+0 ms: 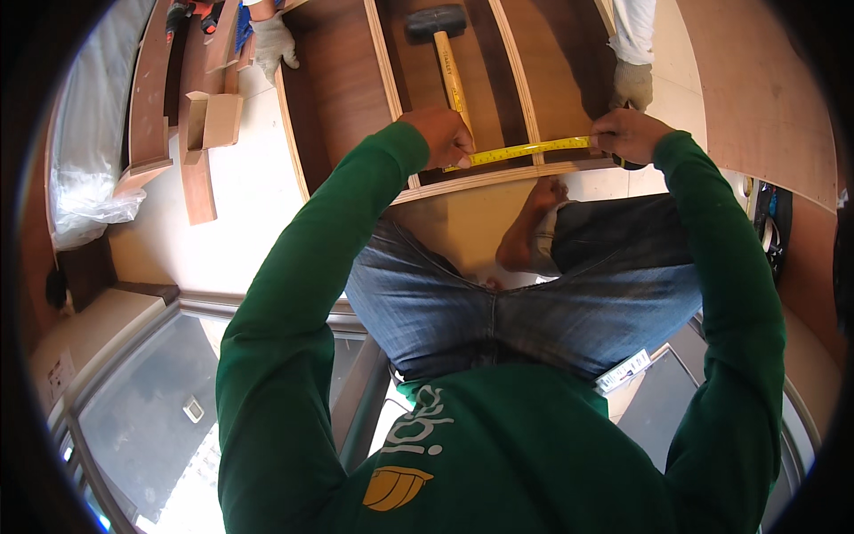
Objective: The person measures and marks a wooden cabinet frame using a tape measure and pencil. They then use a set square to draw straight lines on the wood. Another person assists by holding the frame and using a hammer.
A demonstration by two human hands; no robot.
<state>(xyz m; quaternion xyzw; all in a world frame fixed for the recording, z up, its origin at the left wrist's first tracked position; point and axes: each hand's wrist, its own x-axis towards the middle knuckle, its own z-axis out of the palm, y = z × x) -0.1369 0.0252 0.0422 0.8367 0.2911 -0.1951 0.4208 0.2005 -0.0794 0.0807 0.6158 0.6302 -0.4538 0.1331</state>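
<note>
A yellow tape measure [511,155] is stretched along the near edge of a shallow wooden cabinet frame [463,185] with upright dividers. My left hand [439,136] pinches one end of the blade near the middle divider. My right hand [628,133] grips the other end at the frame's near right corner; a dark piece, perhaps the tape's case, shows just below it. Inside the middle compartment lies a mallet [448,76] with a black head and a wooden handle, its lower end close to my left hand.
Another person's gloved hands, one at the left [275,47] and one at the right [632,86], are at the frame's sides. Wooden boards [200,182], a small open cardboard box [213,122] and red-black tools [191,13] lie at left. A wood panel [765,89] stands right.
</note>
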